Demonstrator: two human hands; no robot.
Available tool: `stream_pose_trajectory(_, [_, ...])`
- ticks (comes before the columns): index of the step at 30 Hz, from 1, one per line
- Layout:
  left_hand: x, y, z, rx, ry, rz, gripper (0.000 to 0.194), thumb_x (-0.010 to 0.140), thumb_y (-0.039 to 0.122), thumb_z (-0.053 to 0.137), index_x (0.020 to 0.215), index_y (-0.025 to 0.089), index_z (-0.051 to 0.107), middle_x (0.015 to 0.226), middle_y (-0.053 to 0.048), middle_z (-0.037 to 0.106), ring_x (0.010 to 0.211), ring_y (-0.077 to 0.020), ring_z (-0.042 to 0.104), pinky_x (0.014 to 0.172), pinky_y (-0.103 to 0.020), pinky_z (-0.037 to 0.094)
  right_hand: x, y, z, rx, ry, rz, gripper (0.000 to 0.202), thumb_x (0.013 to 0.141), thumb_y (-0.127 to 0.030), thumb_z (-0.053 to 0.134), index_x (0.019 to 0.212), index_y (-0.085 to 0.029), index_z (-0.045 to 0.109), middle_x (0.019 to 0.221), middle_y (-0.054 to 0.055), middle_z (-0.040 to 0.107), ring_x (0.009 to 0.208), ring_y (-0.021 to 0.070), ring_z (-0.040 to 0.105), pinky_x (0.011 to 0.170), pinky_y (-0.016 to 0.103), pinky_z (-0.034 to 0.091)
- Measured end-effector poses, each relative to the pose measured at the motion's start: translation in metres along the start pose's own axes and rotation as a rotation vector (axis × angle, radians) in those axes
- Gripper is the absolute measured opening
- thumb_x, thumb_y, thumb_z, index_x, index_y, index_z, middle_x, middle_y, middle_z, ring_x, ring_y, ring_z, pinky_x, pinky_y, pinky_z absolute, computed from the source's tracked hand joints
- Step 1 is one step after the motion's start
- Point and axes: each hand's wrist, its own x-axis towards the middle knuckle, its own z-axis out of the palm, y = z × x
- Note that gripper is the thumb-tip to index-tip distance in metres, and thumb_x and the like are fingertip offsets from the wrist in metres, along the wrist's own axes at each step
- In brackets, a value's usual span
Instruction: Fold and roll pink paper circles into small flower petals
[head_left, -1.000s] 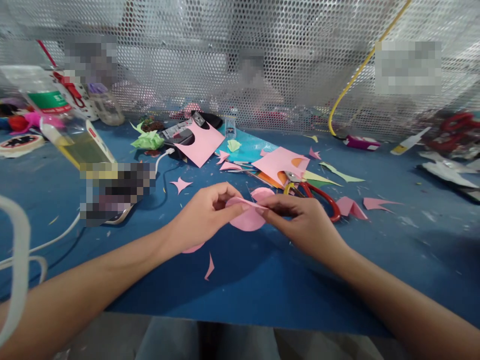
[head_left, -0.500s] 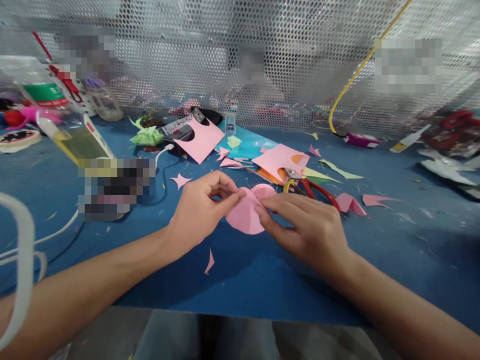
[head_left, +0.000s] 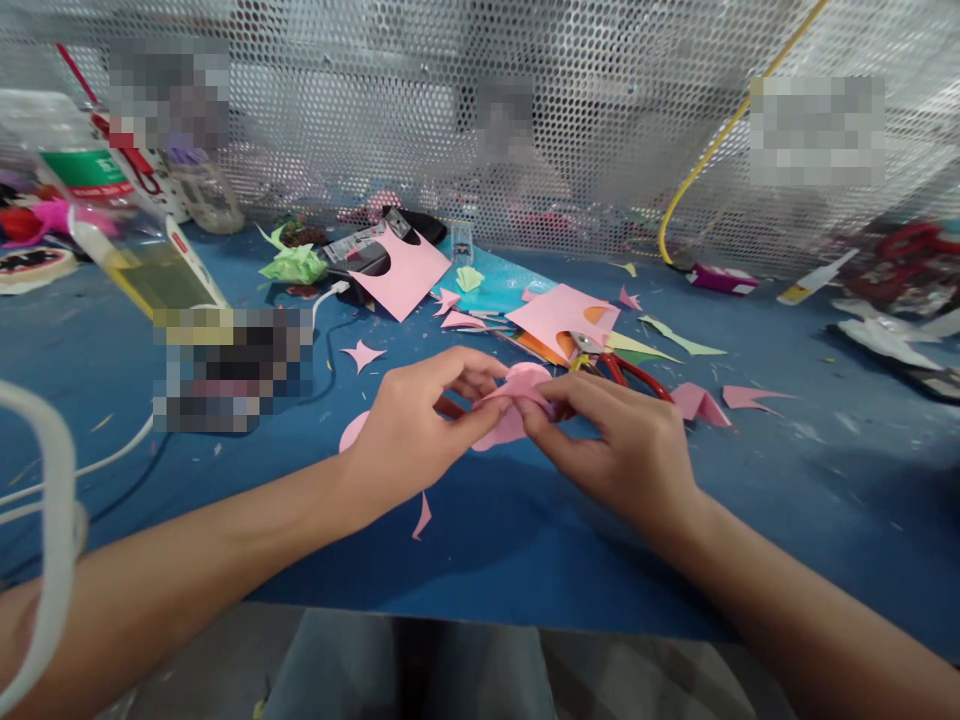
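Both hands pinch one pink paper piece (head_left: pixel 504 428) above the blue table, near its front. My left hand (head_left: pixel 420 425) grips its left side between thumb and fingers, and my right hand (head_left: pixel 619 435) grips the right side. The piece is bent or folded between them; its upper part stands up in a fold, and the fingers cover its edges. Another rounded pink paper (head_left: pixel 529 376) shows just behind it; whether the two are joined I cannot tell. A further rounded pink paper (head_left: pixel 355 432) lies partly hidden by my left wrist.
Red-handled cutters (head_left: pixel 637 378) and cut pink sheets (head_left: pixel 405 270) lie behind my hands. Pink scraps (head_left: pixel 699 403) are at the right. A clear bottle (head_left: pixel 161 265), a blurred-out object (head_left: pixel 232 375) and a white cable (head_left: pixel 112 462) are at the left. A perforated metal screen (head_left: pixel 360 100) rises behind.
The pink paper has gone from nearly flat and facing the camera to bent between my fingers. My left hand has shifted slightly right, and more of the rounded pink paper by my left wrist shows.
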Motion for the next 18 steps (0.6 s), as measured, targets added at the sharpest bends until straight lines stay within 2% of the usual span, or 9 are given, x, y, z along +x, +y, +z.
stream_pose_trajectory(5, [0.003, 0.0, -0.002, -0.061, 0.025, -0.112, 0.021, 0.075, 0.03, 0.063, 0.092, 0.018, 0.061, 0.078, -0.002, 0.065, 0.072, -0.0122, 0.062, 0.055, -0.019, 0.048, -0.003, 0.0, 0.0, -0.004, 0.002, -0.1, 0.009, 0.082, -0.026, 0.053, 0.079, -0.023, 0.061, 0.074, 0.003, 0.068, 0.07, 0.0179, 0.065, 0.062, 0.028, 0.047])
stream_pose_trajectory(9, [0.009, -0.001, -0.003, -0.073, 0.098, -0.174, 0.028, 0.07, 0.034, 0.067, 0.089, 0.015, 0.059, 0.074, -0.002, 0.065, 0.065, -0.0118, 0.061, 0.056, -0.021, 0.047, -0.005, -0.001, 0.0, -0.002, 0.0, -0.185, 0.008, 0.081, -0.02, 0.054, 0.084, -0.023, 0.061, 0.081, 0.003, 0.07, 0.075, 0.0176, 0.066, 0.068, 0.027, 0.049])
stream_pose_trajectory(12, [0.01, -0.002, -0.004, -0.139, 0.104, -0.219, 0.031, 0.068, 0.038, 0.068, 0.086, 0.015, 0.058, 0.076, -0.002, 0.065, 0.066, -0.0119, 0.061, 0.057, -0.022, 0.047, -0.004, -0.003, -0.001, 0.048, 0.014, -0.129, 0.007, 0.08, -0.018, 0.055, 0.081, -0.024, 0.06, 0.077, 0.001, 0.07, 0.068, 0.0154, 0.066, 0.063, 0.026, 0.05])
stream_pose_trajectory(16, [0.008, -0.002, -0.003, -0.229, -0.005, -0.263, 0.027, 0.073, 0.037, 0.064, 0.089, 0.016, 0.06, 0.081, -0.003, 0.066, 0.069, -0.0126, 0.062, 0.059, -0.022, 0.048, -0.001, -0.004, -0.001, 0.162, 0.175, 0.02, 0.009, 0.074, -0.017, 0.062, 0.078, -0.024, 0.059, 0.064, -0.004, 0.066, 0.053, 0.0118, 0.062, 0.049, 0.022, 0.049])
stream_pose_trajectory(18, [0.007, -0.003, -0.002, -0.257, -0.034, -0.266, 0.024, 0.074, 0.035, 0.063, 0.089, 0.016, 0.06, 0.079, -0.002, 0.067, 0.069, -0.0123, 0.062, 0.057, -0.021, 0.048, 0.001, -0.003, 0.0, 0.181, 0.232, 0.057, 0.011, 0.072, -0.017, 0.064, 0.079, -0.024, 0.059, 0.064, -0.005, 0.066, 0.051, 0.0112, 0.062, 0.047, 0.021, 0.049])
